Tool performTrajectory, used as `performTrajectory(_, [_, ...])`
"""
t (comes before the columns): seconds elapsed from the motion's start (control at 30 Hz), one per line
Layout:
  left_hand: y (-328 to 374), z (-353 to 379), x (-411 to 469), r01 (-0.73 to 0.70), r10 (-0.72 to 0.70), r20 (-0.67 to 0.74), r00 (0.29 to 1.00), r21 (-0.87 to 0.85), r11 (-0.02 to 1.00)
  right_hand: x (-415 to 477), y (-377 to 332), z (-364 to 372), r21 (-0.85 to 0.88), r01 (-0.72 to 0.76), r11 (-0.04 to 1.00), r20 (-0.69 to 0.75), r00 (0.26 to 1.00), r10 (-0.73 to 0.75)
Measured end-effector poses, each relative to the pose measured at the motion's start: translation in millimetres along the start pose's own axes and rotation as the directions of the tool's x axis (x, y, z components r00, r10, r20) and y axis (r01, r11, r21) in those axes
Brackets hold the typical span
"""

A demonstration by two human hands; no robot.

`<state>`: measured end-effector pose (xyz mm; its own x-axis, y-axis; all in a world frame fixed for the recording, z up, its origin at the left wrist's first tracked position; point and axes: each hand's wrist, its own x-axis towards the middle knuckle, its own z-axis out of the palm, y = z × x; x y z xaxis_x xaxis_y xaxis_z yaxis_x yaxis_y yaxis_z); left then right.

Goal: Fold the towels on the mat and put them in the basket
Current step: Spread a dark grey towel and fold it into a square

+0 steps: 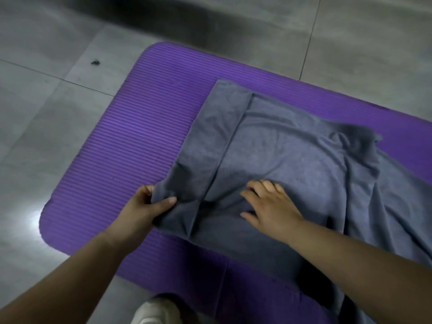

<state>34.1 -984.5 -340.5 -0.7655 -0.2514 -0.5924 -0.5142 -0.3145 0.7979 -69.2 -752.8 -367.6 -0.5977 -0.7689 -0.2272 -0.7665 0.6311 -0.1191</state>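
towel [292,160]: grey, spread out | edge strip folded over, other side wrinkled | lies on purple ribbed mat [131,141], fold nearest mat's rounded end

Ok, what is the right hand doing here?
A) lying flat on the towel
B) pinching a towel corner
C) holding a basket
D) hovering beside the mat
A: the right hand lies with straight fingers on the grey towel; the left hand pinches the corner.

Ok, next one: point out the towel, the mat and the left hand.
towel [292,155], head view, on its flat middle panel.
mat [131,141], head view, on the bare ribbed surface left of the towel.
left hand [149,206], head view, on the middle of the hand gripping the towel's corner.
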Motion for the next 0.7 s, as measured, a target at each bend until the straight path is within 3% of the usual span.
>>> performTrajectory(0.07, [-1.4,-9.9,0.2,-0.02,0.082,-0.195,0.977,0.302,0.953,2.5,1.6,0.0,-0.013,-0.013,1.0,0.022,1.0,0.013])
performTrajectory(0.13, [-2.5,-26.0,-3.0,0.06,0.184,-0.329,0.926,0.61,0.79,1.6,2.0,-0.2,-0.063,0.018,0.998,0.042,0.999,-0.016])
performTrajectory(0.23, [-4.0,-44.2,-9.9,0.229,0.113,-0.386,0.916,0.731,0.643,-6.5,9.4,-4.3,-0.084,0.041,0.996,0.053,0.998,-0.036])
performTrajectory(0.3, [-4.0,-44.7,-12.4,0.251,0.173,-0.367,0.914,0.846,0.47,-18.2,23.2,-10.4,-0.076,0.048,0.996,-0.012,0.999,-0.049])
performTrajectory(0.37, [2.1,-34.1,-5.7,0.172,0.342,-0.253,0.905,0.953,0.25,-38.5,47.4,-20.8,-0.083,-0.006,0.996,-0.056,0.998,0.001])
performTrajectory(0.43, [17.3,-8.0,11.2,0.012,0.345,-0.043,0.938,0.996,0.089,-73.1,79.9,-29.0,-0.086,-0.148,0.985,-0.067,0.988,0.142])
performTrajectory(0.5, [33.9,29.2,30.6,-0.211,0.262,0.237,0.936,0.97,-0.124,-120.9,114.2,-30.5,-0.046,-0.334,0.941,-0.075,0.941,0.33])
performTrajectory(0.57, [43.7,75.4,45.6,-0.424,0.142,0.494,0.857,0.835,-0.351,-173.3,145.5,-24.6,0.044,-0.551,0.833,-0.108,0.827,0.553])
performTrajectory(0.6, [46.9,101.3,50.0,-0.515,0.082,0.6,0.795,0.741,-0.431,-198.2,157.9,-20.9,0.137,-0.675,0.725,-0.129,0.713,0.689])
performTrajectory(0.63, [47.6,128.6,52.5,-0.598,0.026,0.695,0.718,0.637,-0.486,-221.1,168.5,-17.3,0.243,-0.787,0.567,-0.13,0.553,0.823])
performTrajectory(0.7, [45.8,184.9,52.8,-0.709,-0.098,0.764,0.638,0.532,-0.463,-259.4,184.3,-7.1,0.394,-0.902,0.174,-0.01,0.186,0.983])
